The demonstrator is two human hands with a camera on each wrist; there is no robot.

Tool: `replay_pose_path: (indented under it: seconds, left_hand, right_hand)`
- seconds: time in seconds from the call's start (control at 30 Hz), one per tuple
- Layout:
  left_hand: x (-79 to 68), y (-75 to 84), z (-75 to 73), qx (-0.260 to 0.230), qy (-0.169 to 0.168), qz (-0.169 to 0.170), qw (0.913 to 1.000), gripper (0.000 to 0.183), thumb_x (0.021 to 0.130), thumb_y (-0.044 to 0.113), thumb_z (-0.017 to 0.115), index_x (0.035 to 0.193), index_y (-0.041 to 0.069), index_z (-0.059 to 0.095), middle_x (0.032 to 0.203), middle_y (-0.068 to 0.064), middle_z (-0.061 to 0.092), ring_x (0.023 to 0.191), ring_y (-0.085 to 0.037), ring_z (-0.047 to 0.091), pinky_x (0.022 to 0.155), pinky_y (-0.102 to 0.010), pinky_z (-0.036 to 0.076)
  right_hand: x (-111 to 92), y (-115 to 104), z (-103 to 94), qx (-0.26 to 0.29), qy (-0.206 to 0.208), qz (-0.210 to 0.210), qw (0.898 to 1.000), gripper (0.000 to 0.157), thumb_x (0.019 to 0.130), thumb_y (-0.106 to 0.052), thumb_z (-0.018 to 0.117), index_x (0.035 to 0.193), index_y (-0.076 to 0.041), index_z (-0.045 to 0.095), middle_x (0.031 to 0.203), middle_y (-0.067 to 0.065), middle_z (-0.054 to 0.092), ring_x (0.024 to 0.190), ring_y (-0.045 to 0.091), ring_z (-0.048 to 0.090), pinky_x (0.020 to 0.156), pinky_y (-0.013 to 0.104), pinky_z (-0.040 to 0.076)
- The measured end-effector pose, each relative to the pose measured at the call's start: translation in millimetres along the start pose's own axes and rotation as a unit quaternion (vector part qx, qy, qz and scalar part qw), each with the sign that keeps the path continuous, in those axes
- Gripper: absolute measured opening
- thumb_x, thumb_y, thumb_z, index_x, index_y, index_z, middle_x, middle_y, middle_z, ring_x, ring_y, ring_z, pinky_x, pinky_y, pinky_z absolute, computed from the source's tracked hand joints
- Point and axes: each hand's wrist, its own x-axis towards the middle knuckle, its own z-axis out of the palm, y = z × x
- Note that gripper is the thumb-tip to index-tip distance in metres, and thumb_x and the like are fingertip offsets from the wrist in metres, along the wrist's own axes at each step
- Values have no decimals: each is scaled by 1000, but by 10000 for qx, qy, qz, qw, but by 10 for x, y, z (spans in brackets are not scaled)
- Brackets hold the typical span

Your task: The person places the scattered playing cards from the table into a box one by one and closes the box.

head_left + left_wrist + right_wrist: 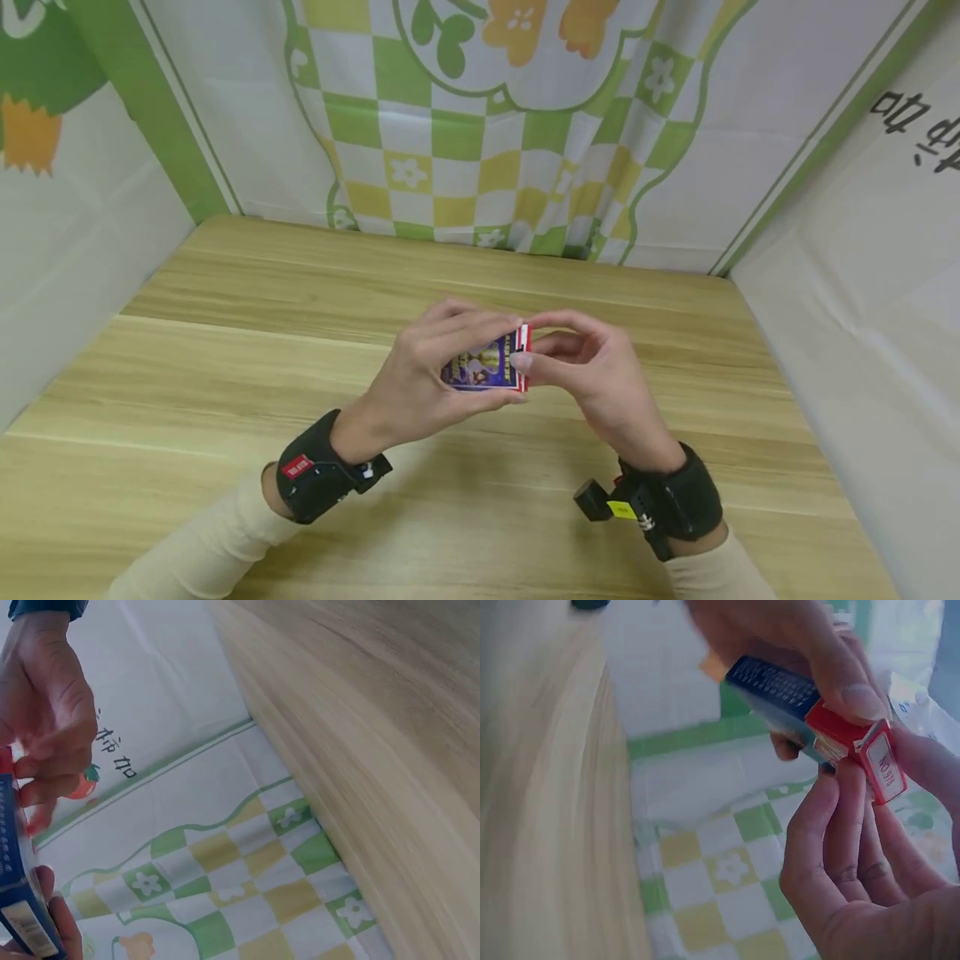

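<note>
A small cardboard box (477, 367) with a purple-blue printed face and a red and white end is held up over the table between both hands. My left hand (420, 371) grips it around its long sides, thumb along the near edge and fingers along the far one. At the red end, my right hand (600, 367) pinches the box between thumb and fingers. The right wrist view shows that red end (887, 771) with a white label, next to the dark blue printed side. A barcode (28, 928) appears on the box in the left wrist view.
Beneath the hands lies a wood-grain table (187, 375). A green, yellow and white checkered curtain (457, 167) hangs along its back edge, with pale printed cloth walls (862, 333) on both sides. Black wrist bands (315, 467) with small cameras sit on both wrists.
</note>
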Motion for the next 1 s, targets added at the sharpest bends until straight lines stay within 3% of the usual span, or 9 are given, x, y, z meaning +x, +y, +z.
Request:
replay_pose_path:
  seconds: [0.2, 0.47, 0.53, 0.6, 0.63, 0.7, 0.77, 0.87, 1.0]
  left_hand:
    - [-67, -76, 75, -512, -170, 278, 9982, 63, 61, 15, 88, 116, -1, 63, 109, -17, 67, 98, -26, 55, 76, -39, 51]
    - [-95, -163, 156, -683, -351, 265, 9967, 66, 59, 17, 89, 116, -1, 62, 111, -15, 66, 106, -26, 53, 86, -44, 46]
    - [-120, -256, 145, -410, -531, -57, 9977, 67, 60, 19, 89, 119, 2, 61, 115, -12, 65, 111, -26, 50, 90, -47, 43]
    - [-181, -382, 123, 81, -795, -621, 9949, 68, 64, 23, 87, 123, 5, 58, 122, -11, 60, 115, -27, 45, 92, -49, 40]
    - [-221, -449, 110, 357, -964, -960, 9901, 67, 68, 26, 85, 125, 7, 56, 125, -11, 56, 117, -27, 41, 93, -50, 40]
    - [-318, -574, 79, 896, -1377, -1615, 9731, 65, 76, 32, 79, 129, 8, 51, 132, -13, 47, 120, -29, 35, 93, -52, 39]
    - [-394, -675, 31, 1279, -1730, -2167, 9522, 63, 81, 36, 73, 131, 8, 47, 134, -17, 40, 121, -32, 31, 92, -54, 40]
    - [-426, -812, -100, 1722, -2092, -2569, 9277, 60, 86, 38, 68, 132, 7, 46, 135, -20, 36, 122, -36, 26, 93, -57, 36]
    - [-375, -995, -347, 2053, -2432, -2575, 9124, 55, 89, 38, 64, 129, 3, 48, 133, -23, 38, 121, -40, 28, 96, -59, 29]
  right_hand:
    - [39, 99, -53, 1385, -1054, 1064, 9790, 31, 84, -1, 70, 112, -1, 58, 99, 14, 64, 88, 27, 61, 68, 33, 57]
    - [165, 368, -130, 1709, -2450, 650, 9521, 52, 85, -26, 71, 124, -1, 46, 111, 13, 56, 97, 25, 54, 79, 31, 52]
    - [255, 450, -180, 1190, -2237, 497, 9661, 52, 86, -23, 69, 127, -2, 45, 115, 15, 55, 101, 28, 53, 80, 31, 51]
    - [366, 555, -257, -60, -1600, 293, 9867, 56, 84, -21, 72, 130, -5, 45, 118, 14, 55, 103, 29, 53, 79, 33, 51]
    - [429, 614, -307, -850, -1258, 257, 9881, 59, 82, -19, 73, 131, -6, 45, 119, 14, 55, 103, 30, 54, 77, 34, 52]
    - [565, 757, -418, -2553, -794, 264, 9632, 69, 76, -22, 78, 134, -9, 44, 118, 13, 56, 102, 28, 55, 76, 37, 52]
    - [714, 907, -518, -3929, -708, 332, 9163, 79, 69, -27, 83, 134, -6, 43, 114, 12, 57, 96, 25, 56, 75, 39, 52]
    - [966, 1072, -630, -4978, -1061, 409, 8598, 95, 61, -37, 87, 136, -3, 40, 118, 12, 54, 100, 24, 52, 83, 43, 49]
    - [1253, 1166, -737, -5476, -1451, 599, 8219, 105, 55, -50, 86, 139, -8, 38, 135, 14, 44, 121, 30, 39, 98, 49, 37]
